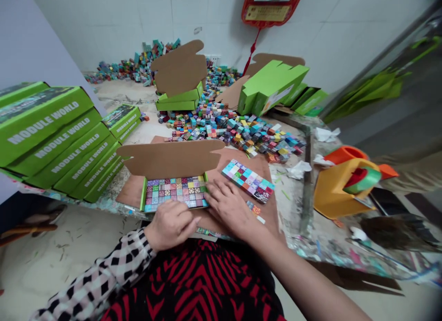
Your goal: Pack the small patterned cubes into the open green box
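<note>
An open green cardboard box (142,195) with its brown lid (169,160) raised lies in front of me, filled with rows of small patterned cubes (169,187). My left hand (172,224) rests at the box's front edge with its fingers curled in; whatever they hold, if anything, is hidden. Flat and outstretched, the fingers of my right hand (229,208) lie at the box's right end. Beside that hand is a block of joined patterned cubes (247,180). A few loose cubes (254,208) sit just below the block, partly behind my right hand.
Stacked green boxes (62,137) stand at left. A large heap of cubes (221,123) spreads behind the work spot, with an open box (177,100) and more green boxes (271,88) around it. A yellow tape dispenser (331,187) and crumpled paper (299,170) are at right.
</note>
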`<state>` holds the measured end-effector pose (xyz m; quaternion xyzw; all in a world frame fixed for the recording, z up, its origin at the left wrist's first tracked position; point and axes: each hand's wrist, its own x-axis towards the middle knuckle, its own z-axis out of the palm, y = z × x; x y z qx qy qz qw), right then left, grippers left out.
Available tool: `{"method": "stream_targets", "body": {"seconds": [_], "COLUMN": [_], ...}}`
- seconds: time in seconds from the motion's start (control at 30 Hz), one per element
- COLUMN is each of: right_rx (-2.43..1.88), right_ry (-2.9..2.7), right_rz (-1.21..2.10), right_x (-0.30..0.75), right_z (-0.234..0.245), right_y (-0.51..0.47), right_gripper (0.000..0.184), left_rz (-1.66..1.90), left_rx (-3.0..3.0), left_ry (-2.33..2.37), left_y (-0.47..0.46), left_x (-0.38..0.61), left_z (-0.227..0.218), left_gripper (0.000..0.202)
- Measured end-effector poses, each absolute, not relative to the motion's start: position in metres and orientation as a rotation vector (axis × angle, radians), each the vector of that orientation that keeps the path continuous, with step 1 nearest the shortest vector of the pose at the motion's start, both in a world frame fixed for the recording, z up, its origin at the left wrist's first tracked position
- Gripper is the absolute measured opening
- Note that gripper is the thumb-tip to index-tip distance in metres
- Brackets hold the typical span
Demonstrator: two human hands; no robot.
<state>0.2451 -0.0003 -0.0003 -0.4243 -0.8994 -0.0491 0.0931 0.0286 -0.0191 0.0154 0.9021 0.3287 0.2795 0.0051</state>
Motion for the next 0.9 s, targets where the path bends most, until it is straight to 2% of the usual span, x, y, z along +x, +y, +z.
{"method": "stream_targets", "body": {"seconds": [0.1,0.3,0.47,0.7,0.9], "right_rx": [-1.193,-1.183,-1.211,-1.215,-1.260], "right_ry": [-2.714,-2.728,-2.769,-2.728,-2.640], "right_rz": [-0.180,-0.184,-0.143,0.034,0.071], "right_x": [0.245,0.241,0.237,0.234,0.233], "right_z": [-0.004,-0.024,-0.030,-0.025,-0.031], "right_y": [0.002,0.004,0.003,0.001,0.000], "right_gripper": [0.032,0.041,0.039,0.034,0.037], "left_rz": [0.593,0.166,0.078,0.016,0.015], "left_rx": [2.771,2.643,2.676,2.729,2.760], "left_ry": [1.312,1.469,1.454,1.408,1.435], "left_y": [-0.006,0.013,0.010,0.005,0.003], "left_x": [0.026,0.029,0.032,0.031,0.030], "left_z": [0.019,0.010,0.007,0.001,-0.008], "left_gripper": [0.024,0.042,0.047,0.072,0.058]}}
